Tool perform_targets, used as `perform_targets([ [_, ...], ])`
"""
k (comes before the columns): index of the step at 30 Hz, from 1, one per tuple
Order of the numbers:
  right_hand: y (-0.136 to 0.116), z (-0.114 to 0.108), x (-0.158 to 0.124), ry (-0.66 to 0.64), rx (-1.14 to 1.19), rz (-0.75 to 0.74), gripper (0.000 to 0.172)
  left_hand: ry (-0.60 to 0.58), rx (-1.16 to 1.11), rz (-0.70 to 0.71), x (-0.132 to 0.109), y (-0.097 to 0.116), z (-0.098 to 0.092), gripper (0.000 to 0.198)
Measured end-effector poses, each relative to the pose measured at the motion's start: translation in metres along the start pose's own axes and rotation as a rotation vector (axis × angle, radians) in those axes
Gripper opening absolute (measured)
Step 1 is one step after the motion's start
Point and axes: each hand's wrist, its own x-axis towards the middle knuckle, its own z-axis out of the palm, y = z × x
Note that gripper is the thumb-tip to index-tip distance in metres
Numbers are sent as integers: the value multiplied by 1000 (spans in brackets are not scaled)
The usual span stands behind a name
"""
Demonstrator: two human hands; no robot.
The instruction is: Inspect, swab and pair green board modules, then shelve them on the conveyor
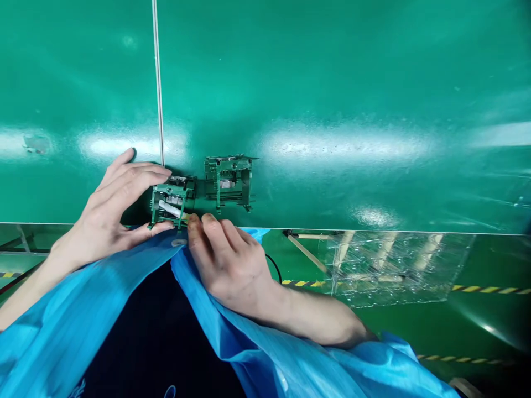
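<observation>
My left hand (110, 207) grips a small green circuit-board assembly (174, 189) at the table's front edge, fingers over its far side and thumb at its near side. Pinched in my right hand (234, 262) is a slim white-tipped stick (170, 209); its tip reaches inside the open frame of that assembly. Part of the stick near my fingertips looks yellowish, and its rear end is hidden by the hand. A second, similar circuit-board assembly (228, 181) stands just to the right, touched by neither hand.
The green table top (332, 72) ends at a straight front edge close to my body. A pale seam (157, 83) runs across it. Below the edge on the right, clear plastic trays (394, 271) rest on a rack of beige tubes (309, 253). Blue sleeves (103, 293) hang near the edge.
</observation>
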Motion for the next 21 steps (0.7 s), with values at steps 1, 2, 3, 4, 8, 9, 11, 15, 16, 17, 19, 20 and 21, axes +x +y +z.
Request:
perform_targets([
  [1,2,-2,-3,-9,8,13,27,0,-2,1,0,0,0,55],
  [2,5,-5,-5,-21,19,23,28,4,-2,3,0,0,0,56],
  [3,8,-6,-8,-34,33,28,30,4,-1,7,0,0,0,56],
  [4,10,-7,-10,-45,50,29,30,4,2,8,0,0,0,56],
  [8,11,1,-10,-53,171,35,30,-4,12,2,0,1,-1,55],
  [9,9,6,-9,-51,207,43,29,-5,13,-2,0,1,-1,54],
  [11,5,15,-6,-55,255,62,27,-4,19,-12,1,2,-2,54],
  [15,4,17,-6,-78,274,94,27,1,28,-26,2,3,-3,54],
  [16,7,13,-8,-92,289,107,27,-3,24,-27,3,3,-3,53],
  [17,12,6,-11,-117,310,124,27,-4,17,-27,3,3,-4,53],
  [19,23,-13,-19,-148,353,175,26,9,-16,-36,1,1,-3,54],
  [20,29,-23,-24,-149,376,197,25,30,-46,-44,0,0,-3,56],
  [21,36,-33,-30,-144,404,207,24,60,-83,-53,-1,-2,-2,58],
])
